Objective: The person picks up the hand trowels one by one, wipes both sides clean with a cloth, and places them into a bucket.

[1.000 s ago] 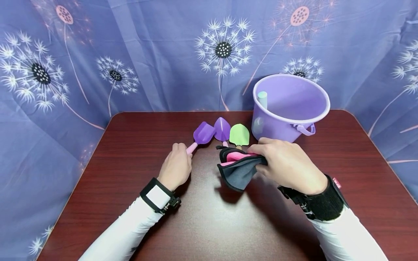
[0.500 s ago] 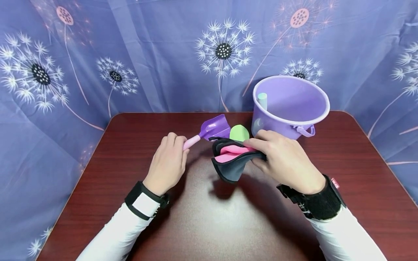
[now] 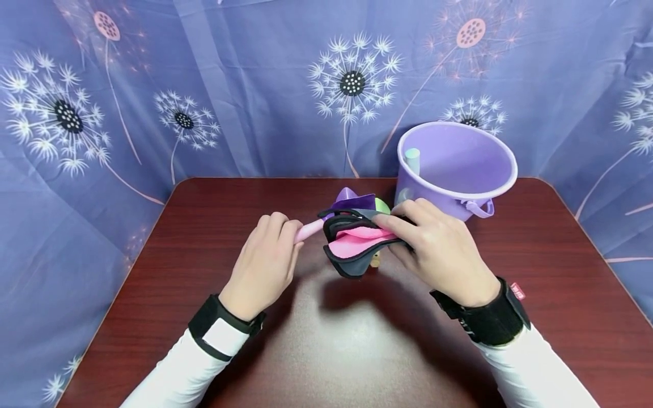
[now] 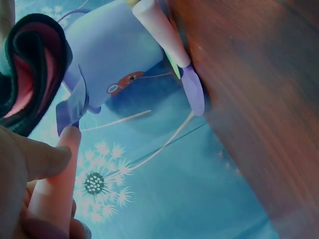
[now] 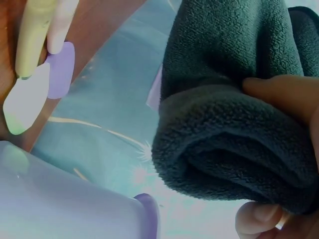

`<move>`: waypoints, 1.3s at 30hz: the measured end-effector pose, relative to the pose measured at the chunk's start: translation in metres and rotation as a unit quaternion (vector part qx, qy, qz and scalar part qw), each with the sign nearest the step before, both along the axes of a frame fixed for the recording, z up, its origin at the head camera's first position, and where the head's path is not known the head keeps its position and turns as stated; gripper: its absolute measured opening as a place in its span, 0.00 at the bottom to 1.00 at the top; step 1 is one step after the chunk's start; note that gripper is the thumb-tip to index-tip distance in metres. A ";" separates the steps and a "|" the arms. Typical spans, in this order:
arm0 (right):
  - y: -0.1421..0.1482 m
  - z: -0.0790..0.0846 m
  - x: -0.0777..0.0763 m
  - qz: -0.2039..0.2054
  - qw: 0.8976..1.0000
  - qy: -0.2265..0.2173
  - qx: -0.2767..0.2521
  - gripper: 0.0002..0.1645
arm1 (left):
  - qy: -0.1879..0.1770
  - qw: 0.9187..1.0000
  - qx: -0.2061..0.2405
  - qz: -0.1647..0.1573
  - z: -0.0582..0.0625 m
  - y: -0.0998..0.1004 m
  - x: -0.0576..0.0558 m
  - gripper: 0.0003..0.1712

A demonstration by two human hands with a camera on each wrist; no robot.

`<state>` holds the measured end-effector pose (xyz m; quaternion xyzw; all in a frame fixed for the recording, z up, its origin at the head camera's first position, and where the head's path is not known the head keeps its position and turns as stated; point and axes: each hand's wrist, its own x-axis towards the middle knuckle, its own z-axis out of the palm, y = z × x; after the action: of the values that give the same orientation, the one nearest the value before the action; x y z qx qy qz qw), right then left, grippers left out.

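Note:
My left hand [image 3: 262, 266] grips the pink handle of a purple garden hand shovel [image 3: 309, 230], raised above the table. In the left wrist view the thumb lies along the handle, and the blade points toward the cloth. My right hand [image 3: 444, 255] pinches a folded cloth [image 3: 357, 246], dark grey and pink with black edging. The head view has the cloth overlapping the shovel's blade; the right wrist view shows its fuzzy dark side rolled between thumb and fingers. Behind the cloth lie a purple pointed trowel [image 5: 61, 69] and a green trowel [image 5: 25, 102] with a wooden handle, both partly hidden.
A lilac bucket [image 3: 433, 195] stands at the back right of the brown table [image 3: 204, 226], its handle hanging down in front. Inside its left wall a pale blue cylinder [image 3: 412, 161] pokes up. A blue dandelion-print curtain [image 3: 265, 113] hangs behind the table.
My left hand has lifted the purple shovel off the table and swung its blade right, to the cloth. My right hand has shifted slightly up and left with the cloth.

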<state>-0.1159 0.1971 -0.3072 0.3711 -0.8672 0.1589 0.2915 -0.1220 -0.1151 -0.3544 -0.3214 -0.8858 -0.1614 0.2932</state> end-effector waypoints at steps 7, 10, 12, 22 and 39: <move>-0.005 -0.005 -0.002 -0.007 1.000 0.016 0.017 0.21 | 0.032 0.999 -0.016 -0.027 0.005 0.006 0.006 0.11; -0.007 -0.007 -0.002 -0.013 0.999 0.025 0.030 0.19 | 0.036 0.998 -0.032 -0.030 0.008 0.008 0.009 0.12; -0.008 -0.008 -0.001 -0.015 0.999 0.035 0.036 0.19 | 0.040 0.998 -0.044 -0.030 0.009 0.010 0.012 0.14; -0.014 -0.016 -0.002 -0.047 0.996 0.076 0.013 0.20 | 0.059 0.996 -0.069 -0.022 0.009 0.015 0.018 0.17; 0.003 -0.010 -0.008 -0.097 0.991 0.092 -0.027 0.20 | 0.053 0.997 -0.040 -0.026 0.013 0.011 0.019 0.13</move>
<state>-0.1235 0.2000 -0.3173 0.2902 -0.8642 0.1183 0.3936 -0.1027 -0.1040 -0.3417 -0.3636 -0.8662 -0.1160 0.3225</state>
